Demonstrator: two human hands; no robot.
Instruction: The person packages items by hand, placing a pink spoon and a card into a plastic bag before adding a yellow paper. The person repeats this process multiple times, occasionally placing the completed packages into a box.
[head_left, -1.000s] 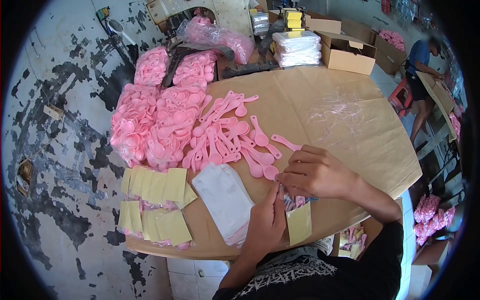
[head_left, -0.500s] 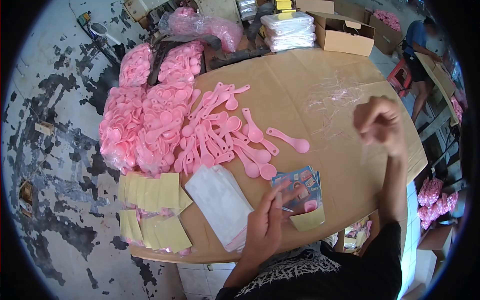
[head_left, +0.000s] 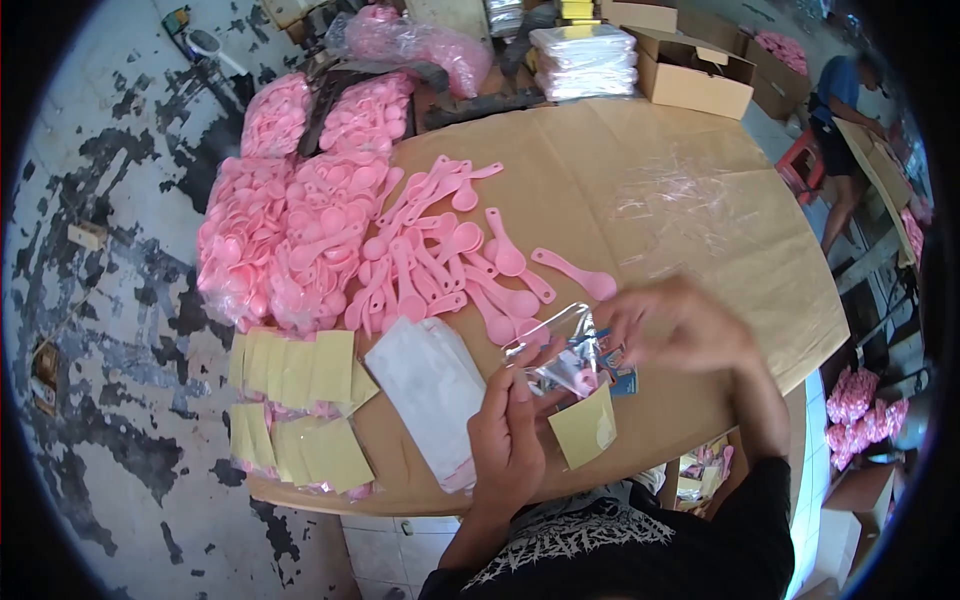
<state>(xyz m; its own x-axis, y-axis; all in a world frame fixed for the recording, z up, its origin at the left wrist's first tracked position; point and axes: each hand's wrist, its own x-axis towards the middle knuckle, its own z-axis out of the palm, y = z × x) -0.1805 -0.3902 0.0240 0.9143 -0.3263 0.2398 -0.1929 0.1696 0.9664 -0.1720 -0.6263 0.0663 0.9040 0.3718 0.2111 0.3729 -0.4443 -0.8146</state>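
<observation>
A clear plastic packet (head_left: 568, 350) is gripped in my left hand (head_left: 507, 430), between thumb and fingers. Its shiny film stands up from the hand, and a small pink part shows through it. From its lower end hangs a pale yellow card (head_left: 585, 428). My right hand (head_left: 685, 325) is just to the right of the packet, its fingers smeared by motion, so I cannot see whether they hold anything. Blue printed cards (head_left: 622, 380) lie on the table beneath, partly hidden by the packet and the right hand.
Loose pink spoons (head_left: 430, 250) lie in a heap beyond my hands, with bagged spoons (head_left: 290, 240) to the left. White bags (head_left: 425, 390) and yellow-carded packets (head_left: 320, 450) lie nearer. Clear plastic strips (head_left: 675, 205) litter the far right. A person (head_left: 840, 110) works at another table.
My right hand has come down and left from its raised place at the right, to beside the packet. The packet, in my left hand, is now lifted and tilted up off the blue cards.
</observation>
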